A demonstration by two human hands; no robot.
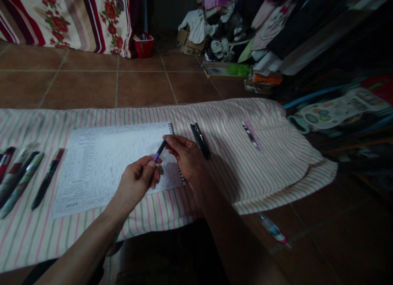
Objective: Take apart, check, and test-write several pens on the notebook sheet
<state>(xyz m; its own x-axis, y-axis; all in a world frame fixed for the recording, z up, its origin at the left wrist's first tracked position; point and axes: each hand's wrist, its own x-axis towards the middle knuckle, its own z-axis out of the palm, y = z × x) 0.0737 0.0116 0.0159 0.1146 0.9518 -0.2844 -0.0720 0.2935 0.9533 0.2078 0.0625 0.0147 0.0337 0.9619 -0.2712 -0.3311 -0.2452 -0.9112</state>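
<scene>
Over a spiral notebook [116,154] covered in handwriting, both my hands are closed on one slim pen [159,150] with a purple and black barrel. My left hand [138,176] grips its purple lower part between thumb and fingers. The black upper end is pinched by my right hand [184,154]. Just right of the notebook's coil lie black pens [200,140], close to my right wrist. A single dark pen with a reddish end [47,178] rests left of the notebook.
Several pens and markers [20,178] lie at the far left of the striped cloth [221,117]. A pink and black packet [251,135] sits at the right. On the tiled floor are a plastic bottle [272,228], a red basket [143,46] and piled clothes.
</scene>
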